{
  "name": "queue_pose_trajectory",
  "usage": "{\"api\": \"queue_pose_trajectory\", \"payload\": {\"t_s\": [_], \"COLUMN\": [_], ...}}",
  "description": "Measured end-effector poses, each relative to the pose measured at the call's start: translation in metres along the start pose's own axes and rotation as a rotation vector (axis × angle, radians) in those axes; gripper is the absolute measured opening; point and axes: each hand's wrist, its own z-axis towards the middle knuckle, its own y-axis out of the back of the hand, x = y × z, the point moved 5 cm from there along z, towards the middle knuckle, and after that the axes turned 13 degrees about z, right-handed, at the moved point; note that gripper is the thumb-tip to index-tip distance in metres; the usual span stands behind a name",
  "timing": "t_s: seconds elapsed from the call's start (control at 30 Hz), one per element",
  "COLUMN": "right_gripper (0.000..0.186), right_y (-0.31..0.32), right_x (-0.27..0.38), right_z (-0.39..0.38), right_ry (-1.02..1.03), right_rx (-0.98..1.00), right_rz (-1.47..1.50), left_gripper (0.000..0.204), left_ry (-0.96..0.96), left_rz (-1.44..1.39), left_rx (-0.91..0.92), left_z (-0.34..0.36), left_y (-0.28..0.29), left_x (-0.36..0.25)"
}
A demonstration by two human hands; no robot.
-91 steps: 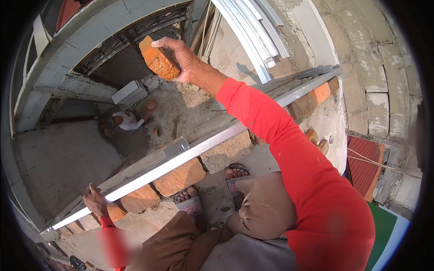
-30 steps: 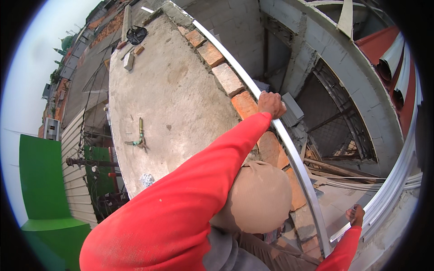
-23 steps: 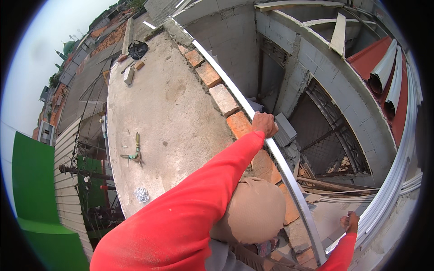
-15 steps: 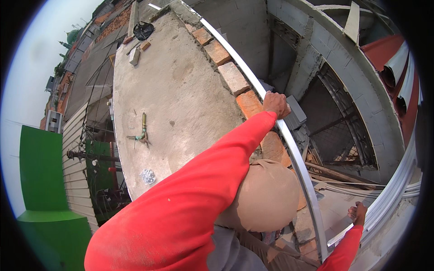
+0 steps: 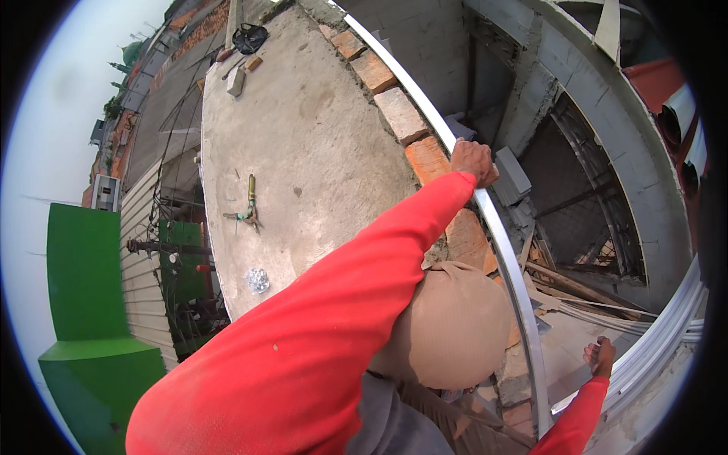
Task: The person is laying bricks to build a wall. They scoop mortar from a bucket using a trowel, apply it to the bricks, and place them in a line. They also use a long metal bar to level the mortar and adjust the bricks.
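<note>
My left hand [image 5: 471, 161] is closed on a long silver metal bar [image 5: 509, 265] lying along a row of rough orange bricks [image 5: 398, 114] at the slab's edge. Lower right, my right hand [image 5: 598, 353] has curled fingers; what they hold, if anything, is hard to make out. It is near a bundle of pale metal strips [image 5: 652, 368]. My bent knee [image 5: 447, 326] rests beside the bricks, under my left arm. On the concrete slab [image 5: 296, 129] lie a green-handled tool [image 5: 244, 214] and a small silvery pile [image 5: 258, 280].
At the slab's far end are a black bag [image 5: 250, 38] and a pale block [image 5: 236, 81]. A deep drop with block walls [image 5: 588, 83] and timber scraps [image 5: 553, 280] lies to the right. Overhead wires, a power pole and a green panel [image 5: 83, 280] are beyond the left edge.
Since three seconds ago my view has swung along the wall; my left hand has shifted its grip, and the brick piece in my right hand is no longer visible. Lately only slight shifts.
</note>
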Motion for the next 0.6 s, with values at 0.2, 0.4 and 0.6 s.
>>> {"api": "queue_pose_trajectory", "payload": {"t_s": [0.2,0.4,0.6], "right_gripper": [0.043,0.045,0.045], "right_y": [-0.032,-0.077,-0.126], "right_x": [-0.002,-0.002,-0.004], "right_z": [0.021,0.043,0.060], "right_ry": [-0.026,-0.049,-0.110], "right_rx": [0.059,0.104,0.167], "right_rz": [0.009,0.120,0.254], "left_gripper": [0.032,0.039,0.043], "left_ry": [-0.047,-0.088,-0.046], "left_rz": [0.048,-0.046,-0.023], "left_rx": [0.047,-0.090,0.067], "left_z": [0.005,0.005,0.005], "left_y": [-0.012,0.003,0.015], "left_x": [0.004,0.000,-0.004]}}
